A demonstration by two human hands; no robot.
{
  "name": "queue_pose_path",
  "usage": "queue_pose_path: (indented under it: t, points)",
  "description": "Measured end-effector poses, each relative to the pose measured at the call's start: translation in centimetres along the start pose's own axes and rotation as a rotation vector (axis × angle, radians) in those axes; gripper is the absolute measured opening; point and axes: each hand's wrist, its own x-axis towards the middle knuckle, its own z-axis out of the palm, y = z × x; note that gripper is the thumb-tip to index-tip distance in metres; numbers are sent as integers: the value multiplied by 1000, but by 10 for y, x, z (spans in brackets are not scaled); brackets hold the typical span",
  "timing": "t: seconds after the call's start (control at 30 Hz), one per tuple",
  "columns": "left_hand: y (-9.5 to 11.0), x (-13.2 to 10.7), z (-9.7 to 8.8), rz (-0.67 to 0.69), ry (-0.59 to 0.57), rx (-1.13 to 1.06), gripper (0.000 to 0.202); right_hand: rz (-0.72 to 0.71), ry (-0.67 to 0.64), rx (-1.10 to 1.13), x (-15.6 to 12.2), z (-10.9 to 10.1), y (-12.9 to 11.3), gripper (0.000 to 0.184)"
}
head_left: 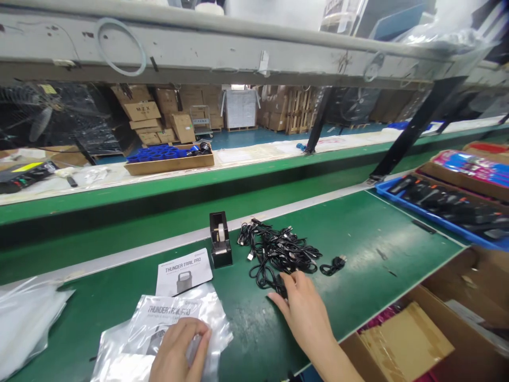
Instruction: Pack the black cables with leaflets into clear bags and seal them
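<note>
My left hand [183, 347] has its fingers curled, thumb and forefinger pinching the edge of a clear plastic bag [218, 318]. Inside the bag lies a "Thunder Trail Pro" leaflet [159, 313], partly covered by the hand. At the near edge of a heap of coiled black USB cables [286, 249], my right hand [304, 307] has its thumb and fingers around a small black cable bundle [279, 286]. A bare leaflet [185, 271] lies behind the bag. Next to the heap stands a black tape dispenser [220, 239]; one coiled cable [333, 266] lies apart on the right.
More clear bags [29, 323] are stacked on the green table [254, 334] at left. A blue tray [437, 212] of black items is at right, above cardboard boxes [401, 345]. A raised ledge with a carton of blue parts [170, 162] runs behind; a beam crosses overhead.
</note>
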Motion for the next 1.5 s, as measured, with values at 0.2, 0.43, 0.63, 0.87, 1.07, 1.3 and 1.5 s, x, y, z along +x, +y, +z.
queue_pose_path:
  t: [0.2,0.43,0.63,0.87,1.07,1.3,1.5]
  points:
    - [3,0,0,-18,3,14,23,7,-110,216,-2,2,-3,10]
    - [5,-2,-3,-95,-45,-15,23,-27,-284,603,-20,-14,-16,22]
    - [4,-2,-2,-114,-39,-44,21,-108,-401,911,-29,-3,-66,25]
    - [-4,0,-7,-148,6,-138,23,-187,-434,690,-30,7,-70,21]
    - [-1,0,-6,-202,-13,-229,24,-314,-364,798,-31,-5,-70,37]
    - [15,-4,-9,-270,123,-319,24,-98,-62,1160,-37,24,-87,12]
    - [15,-2,-11,-400,173,-564,27,-30,-18,1255,-36,29,-94,13]
